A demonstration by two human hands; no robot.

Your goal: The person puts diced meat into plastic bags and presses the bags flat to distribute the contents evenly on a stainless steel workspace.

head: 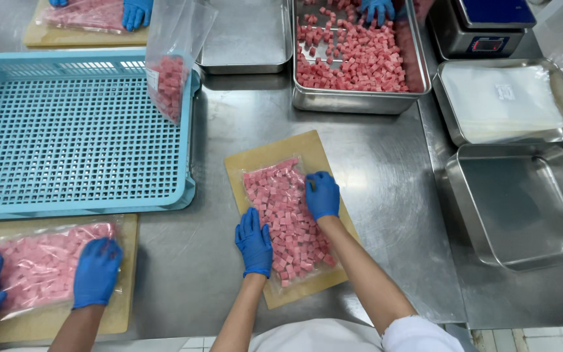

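A clear plastic bag of pink meat cubes [288, 218] lies flat on a wooden cutting board [275, 151] in front of me. My left hand [254, 242], in a blue glove, presses flat on the bag's left lower edge. My right hand [322, 194], also gloved in blue, rests palm down on the bag's right upper edge. Neither hand grips anything; both lie spread on the bag.
A light blue perforated crate [66, 137] holds an upright bag of cubes [172, 72]. A steel pan of loose cubes [360, 62] sits at the back with another person's gloved hand in it. Empty steel trays [522, 202] stand right. A co-worker's gloved hands [96, 270] flatten a second bag at left.
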